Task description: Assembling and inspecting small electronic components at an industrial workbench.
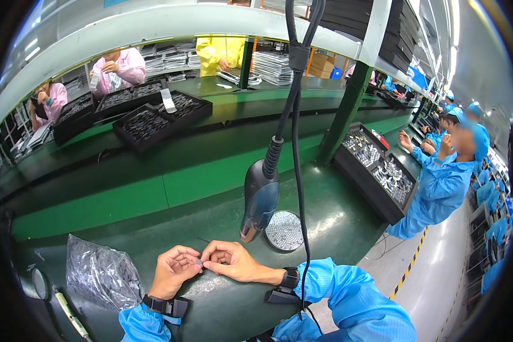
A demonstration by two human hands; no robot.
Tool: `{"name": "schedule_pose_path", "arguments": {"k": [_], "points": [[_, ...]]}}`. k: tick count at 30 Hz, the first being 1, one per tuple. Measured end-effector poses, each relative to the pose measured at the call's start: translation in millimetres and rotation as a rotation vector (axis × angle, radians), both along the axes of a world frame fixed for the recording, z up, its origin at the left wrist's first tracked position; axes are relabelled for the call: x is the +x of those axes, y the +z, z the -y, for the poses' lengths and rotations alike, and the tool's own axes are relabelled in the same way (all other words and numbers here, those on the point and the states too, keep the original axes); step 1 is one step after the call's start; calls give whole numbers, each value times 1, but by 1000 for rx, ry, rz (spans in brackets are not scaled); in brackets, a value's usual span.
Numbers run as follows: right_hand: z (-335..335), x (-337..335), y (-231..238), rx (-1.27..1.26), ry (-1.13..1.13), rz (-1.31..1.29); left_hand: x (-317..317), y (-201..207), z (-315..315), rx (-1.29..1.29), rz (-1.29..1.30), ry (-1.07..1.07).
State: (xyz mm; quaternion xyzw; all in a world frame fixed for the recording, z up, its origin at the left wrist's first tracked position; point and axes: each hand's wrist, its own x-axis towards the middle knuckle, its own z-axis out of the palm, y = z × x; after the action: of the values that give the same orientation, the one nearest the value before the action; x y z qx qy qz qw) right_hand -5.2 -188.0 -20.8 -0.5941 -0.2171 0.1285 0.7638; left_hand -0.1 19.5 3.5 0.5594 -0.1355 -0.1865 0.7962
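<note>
Over the green worktop, my left hand (174, 270) and my right hand (232, 261) meet at the fingertips. Pinched between them is a small grey part (199, 262), too tiny to name, with a thin dark strand near it. Both hands are closed on it, and my fingers partly cover it. A dark electric screwdriver (260, 194) hangs by its cable just above my right hand. Beyond that hand stands a round dish (270, 242) filled with small silvery pieces. To the left of my left hand lies a crumpled clear plastic bag (102, 271) with dark contents.
A pale pen-shaped tool (71, 314) lies at the lower left. Black trays of small metal parts stand at right (359, 185) and far left (145, 145). A green post (345, 114) rises from the bench. Co-workers sit at right and across the bench.
</note>
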Motion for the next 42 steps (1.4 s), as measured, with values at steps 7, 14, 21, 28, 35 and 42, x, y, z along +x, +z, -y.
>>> {"name": "schedule_pose_path", "arguments": {"k": [7,14,21,28,35,42], "points": [[-1,-3,2,18,-35,-41,-1,-1,-3,-4,-31,-5],[1,-2,1,-30,-27,-73,0,-5,1,32,17,13],[0,1,-5,-2,13,-36,2,-7,-3,42,33,-12],[1,-2,-3,-3,6,-28,0,-6,-1,61,36,20],[0,-3,-1,39,21,-28,-2,-3,1,79,14,34],[-1,-2,-1,17,-5,-17,0,-7,0,56,47,33]]}}
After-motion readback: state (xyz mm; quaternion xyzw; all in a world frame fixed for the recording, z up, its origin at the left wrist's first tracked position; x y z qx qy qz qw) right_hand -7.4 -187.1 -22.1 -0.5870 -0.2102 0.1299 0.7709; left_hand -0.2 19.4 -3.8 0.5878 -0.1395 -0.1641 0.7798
